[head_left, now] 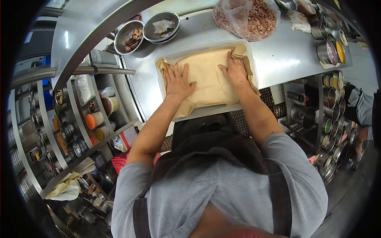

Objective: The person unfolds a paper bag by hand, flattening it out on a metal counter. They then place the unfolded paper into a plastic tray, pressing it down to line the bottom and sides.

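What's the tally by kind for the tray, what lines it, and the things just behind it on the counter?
White tray: 1
Paper sheet: 1
Steel bowls: 2
Plastic bag of chopped food: 1
Total: 5

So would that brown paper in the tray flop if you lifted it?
Probably floppy: the brown paper creases and folds up the tray walls. It likely weighs very little, being a thin sheet. It may spring back, since both the left hand and right hand press it flat.
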### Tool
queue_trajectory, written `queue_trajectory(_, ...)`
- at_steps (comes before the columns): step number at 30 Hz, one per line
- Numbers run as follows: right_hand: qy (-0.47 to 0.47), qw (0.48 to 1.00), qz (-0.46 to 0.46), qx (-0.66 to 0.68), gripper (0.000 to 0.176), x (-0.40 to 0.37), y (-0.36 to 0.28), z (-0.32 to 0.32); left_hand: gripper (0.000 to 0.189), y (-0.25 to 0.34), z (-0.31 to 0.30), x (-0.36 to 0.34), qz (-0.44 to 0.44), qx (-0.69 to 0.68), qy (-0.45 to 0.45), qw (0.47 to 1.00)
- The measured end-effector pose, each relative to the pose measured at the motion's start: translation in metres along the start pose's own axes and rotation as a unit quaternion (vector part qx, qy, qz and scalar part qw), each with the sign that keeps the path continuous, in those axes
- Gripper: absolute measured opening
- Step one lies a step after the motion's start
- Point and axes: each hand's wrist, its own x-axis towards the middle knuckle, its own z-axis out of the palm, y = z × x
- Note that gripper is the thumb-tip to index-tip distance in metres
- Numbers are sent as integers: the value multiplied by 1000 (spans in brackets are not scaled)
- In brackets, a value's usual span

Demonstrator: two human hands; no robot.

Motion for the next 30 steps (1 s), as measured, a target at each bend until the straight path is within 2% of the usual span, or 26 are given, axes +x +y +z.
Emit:
queue_trajectory(1,-1,1000,4,-2,80,-1,-1,-3,91,-2,6,3,-14,-72,-6,997)
queue_trajectory(3,56,988,61,133,77,5,-1,-14,91,-3,10,9,-13,-69,-18,997)
queue_trajectory(4,55,989,58,128,77,10,1,-19,91,0,10,10,-17,-68,-31,997)
queue_trajectory(6,62,942,190,269,71,17,0,-21,92,2,4,7,-17,-79,-48,996)
queue_trajectory(7,60,941,193,273,71,20,-4,-25,93,0,0,6,-11,-82,-62,995)
queue_trajectory(9,19,916,270,296,63,26,-7,-37,92,-4,0,7,2,-58,-56,997)
queue_trajectory(10,48,948,225,218,54,22,-10,-42,90,-4,2,6,13,-40,-50,998)
queue_trajectory(11,41,947,231,219,54,15,-7,-41,90,-6,5,7,14,-40,-60,997)
queue_trajectory(12,77,981,94,154,50,7,-1,-39,90,-7,2,8,23,-27,-61,998)
queue_trajectory(13,112,989,-49,86,46,1,1,-41,89,-8,2,11,32,-15,-59,998)
queue_trajectory(14,63,987,-86,118,32,-10,1,-43,88,-8,6,13,52,-17,-27,998)
queue_trajectory(15,60,987,-87,117,32,-23,-5,-53,88,-1,-1,7,51,-19,-29,998)
queue_trajectory(16,-103,982,-118,107,25,-35,-12,-66,92,11,-17,-2,76,-3,-73,994)
queue_trajectory(17,-263,949,-144,94,20,-45,-18,-75,96,19,-27,-10,102,13,-117,988)
queue_trajectory(18,-308,936,-157,67,18,-56,-21,-71,96,25,-26,-17,102,12,-117,988)
queue_trajectory(19,-350,920,-169,40,19,-65,-22,-63,102,29,-24,-23,89,9,-165,982)
queue_trajectory(20,-347,922,-168,38,19,-68,-20,-56,108,33,-23,-26,76,6,-210,975)
queue_trajectory(23,-355,912,-199,48,24,-76,-14,-51,117,33,-12,-29,73,32,-205,976)
queue_trajectory(25,-362,921,-140,11,30,-78,-15,-67,118,33,-12,-29,75,32,-208,975)
queue_trajectory(29,-330,931,-146,61,35,-87,-10,-99,115,34,-19,-30,66,7,-214,974)
queue_trajectory(30,-346,923,-149,72,38,-87,-9,-103,116,36,-20,-31,69,12,-203,977)
